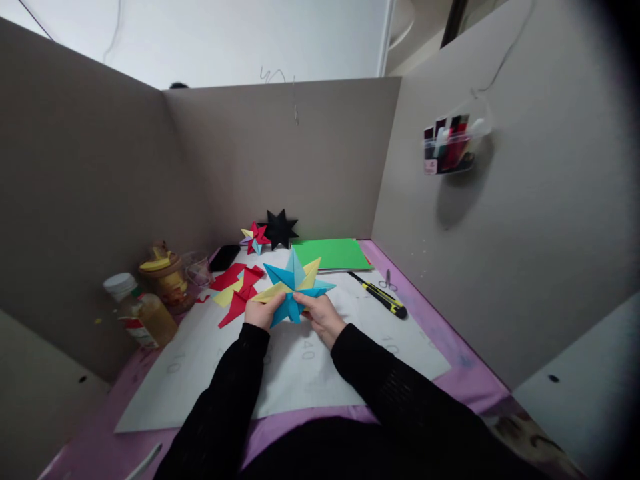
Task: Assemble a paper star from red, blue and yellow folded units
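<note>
A folded paper star in blue and yellow (295, 283) is held a little above the white sheet (300, 373) on the desk. My left hand (263, 312) grips its lower left points and my right hand (323, 315) pinches its lower right side. Both hands have their fingers closed on the star. Black sleeves cover both arms. Red and yellow folded paper pieces (236, 288) lie just left of the star on the sheet.
A black paper star (280, 229) and a small red multicoloured star (256, 237) stand at the back wall. Green paper sheets (333, 254), a yellow-black utility knife (383, 297) and small scissors (388, 281) lie to the right. A glue bottle (143, 313) and jars stand left. Cardboard walls enclose the desk.
</note>
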The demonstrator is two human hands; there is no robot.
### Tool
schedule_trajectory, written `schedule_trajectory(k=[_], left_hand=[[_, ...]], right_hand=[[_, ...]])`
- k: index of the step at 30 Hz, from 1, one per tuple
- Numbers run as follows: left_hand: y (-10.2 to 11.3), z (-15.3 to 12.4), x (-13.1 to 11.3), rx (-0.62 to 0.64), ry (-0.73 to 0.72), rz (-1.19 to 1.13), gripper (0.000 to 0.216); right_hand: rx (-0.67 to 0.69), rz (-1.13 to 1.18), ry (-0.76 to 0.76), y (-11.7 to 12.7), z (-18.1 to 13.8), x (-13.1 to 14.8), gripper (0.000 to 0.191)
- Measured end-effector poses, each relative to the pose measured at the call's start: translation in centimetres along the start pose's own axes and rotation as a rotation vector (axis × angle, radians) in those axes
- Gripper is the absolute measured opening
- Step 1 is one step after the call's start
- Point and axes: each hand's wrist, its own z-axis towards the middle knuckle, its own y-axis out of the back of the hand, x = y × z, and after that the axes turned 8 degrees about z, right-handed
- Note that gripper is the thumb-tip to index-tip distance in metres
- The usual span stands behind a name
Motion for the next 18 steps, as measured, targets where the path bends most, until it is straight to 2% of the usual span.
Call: schedule_trajectory(k=[4, 11, 14, 18], left_hand=[[-0.1, 0.0, 0.4, 0.023, 0.001, -0.03, 0.038], [-0.3, 0.2, 0.6, 0.067, 0.049, -0.079, 0.041], [-0.1, 0.4, 0.7, 0.088, 0.078, 0.036, 0.039], [0.0, 0.1, 0.9, 0.144, 0.014, 0.219, 0.036]], right_hand=[[0.027, 0.059, -0.001, -0.1, 0.0, -0.3, 0.047], [-0.003, 0.159, 0.038, -0.3, 0.2, 0.1, 0.044], [-0.076, 0.197, 0.071, -0.2, 0.6, 0.5, 0.045], [-0.167, 0.228, 0.123, 0.4, 1.4, 0.8, 0.046]])
